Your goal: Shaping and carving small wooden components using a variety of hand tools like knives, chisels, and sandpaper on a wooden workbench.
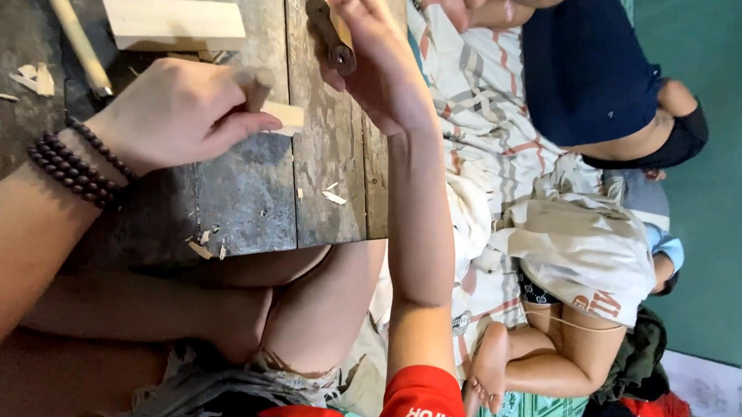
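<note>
A small pale wooden piece (285, 115) lies flat on the dark, worn plank board, one end pinched under fingers. A brown wooden-handled tool (331, 33) stands tilted just above it, gripped around its handle.

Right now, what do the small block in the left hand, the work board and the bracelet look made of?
Small block: pale raw wood, unfinished, clean-cut faces. Work board: grey weathered wood planks, scuffed, visible seams and chips. Bracelet: dark glossy round beads, probably wood; could be stone.
</note>
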